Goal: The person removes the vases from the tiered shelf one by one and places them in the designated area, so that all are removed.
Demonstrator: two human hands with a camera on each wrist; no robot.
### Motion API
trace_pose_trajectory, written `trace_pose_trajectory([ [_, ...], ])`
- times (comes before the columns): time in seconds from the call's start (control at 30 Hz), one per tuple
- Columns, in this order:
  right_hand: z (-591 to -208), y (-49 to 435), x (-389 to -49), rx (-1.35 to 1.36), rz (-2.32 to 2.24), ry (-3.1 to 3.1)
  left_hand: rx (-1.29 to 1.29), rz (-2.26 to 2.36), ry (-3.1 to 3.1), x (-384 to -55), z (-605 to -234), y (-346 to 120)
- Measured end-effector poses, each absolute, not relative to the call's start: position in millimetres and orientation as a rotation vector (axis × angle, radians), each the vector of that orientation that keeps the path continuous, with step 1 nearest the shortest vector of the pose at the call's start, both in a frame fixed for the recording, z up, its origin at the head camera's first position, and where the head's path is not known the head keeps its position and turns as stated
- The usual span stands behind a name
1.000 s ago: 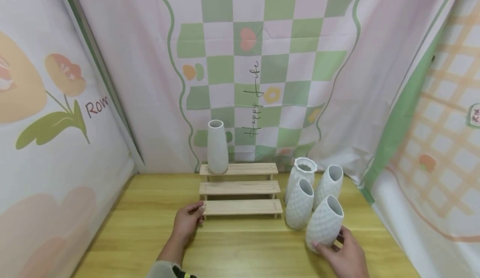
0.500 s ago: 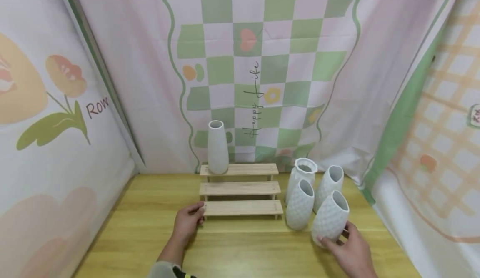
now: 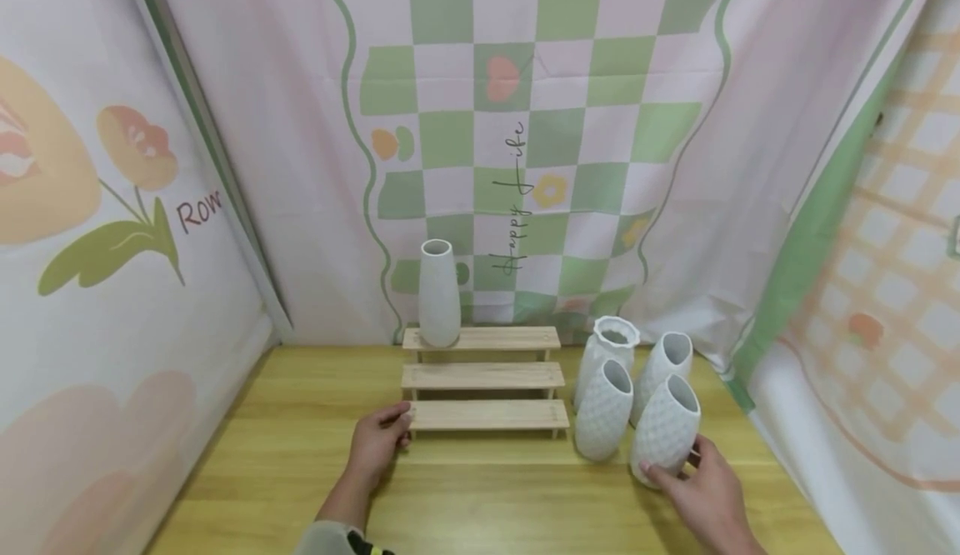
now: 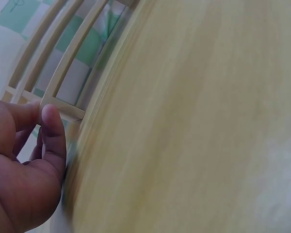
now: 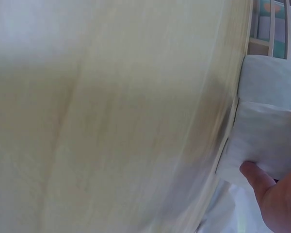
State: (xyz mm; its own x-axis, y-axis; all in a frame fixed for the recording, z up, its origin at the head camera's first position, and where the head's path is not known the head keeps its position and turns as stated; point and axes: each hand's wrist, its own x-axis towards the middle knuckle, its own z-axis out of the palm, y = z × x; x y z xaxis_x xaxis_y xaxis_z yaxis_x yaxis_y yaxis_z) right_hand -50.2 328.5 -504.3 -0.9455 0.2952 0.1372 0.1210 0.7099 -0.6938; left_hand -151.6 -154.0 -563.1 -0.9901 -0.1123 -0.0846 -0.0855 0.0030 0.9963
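Note:
At the near left end of a three-tier wooden display stand, my left hand pinches the lowest plank. The left wrist view shows its thumb and finger on the end of the stand. My right hand grips a white textured vase low down, thumb on the near side and fingers behind it. That vase stands at the front right of a cluster. Beside it are another textured vase, a vase with a scalloped rim and one more white vase. On the top tier stands a tall, slim white vase.
A yellowish wooden table lies under everything. Behind it hangs a checkered green-and-white cloth, close to the stand's back. Printed cloths also enclose the left side and the right side.
My right hand has moved the gripped vase a little right and away from me, closer to the other vases. The left hand stays on the stand. The head view has shifted slightly.

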Motion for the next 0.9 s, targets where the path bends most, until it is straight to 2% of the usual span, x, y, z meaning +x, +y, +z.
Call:
trace_pose_trajectory([
  [0.9, -517.5, 334.5, -69.4, -0.359, 1.023, -2.665, 0.235, -2.195, -2.191, -152.5, -563.1, -153.7],
])
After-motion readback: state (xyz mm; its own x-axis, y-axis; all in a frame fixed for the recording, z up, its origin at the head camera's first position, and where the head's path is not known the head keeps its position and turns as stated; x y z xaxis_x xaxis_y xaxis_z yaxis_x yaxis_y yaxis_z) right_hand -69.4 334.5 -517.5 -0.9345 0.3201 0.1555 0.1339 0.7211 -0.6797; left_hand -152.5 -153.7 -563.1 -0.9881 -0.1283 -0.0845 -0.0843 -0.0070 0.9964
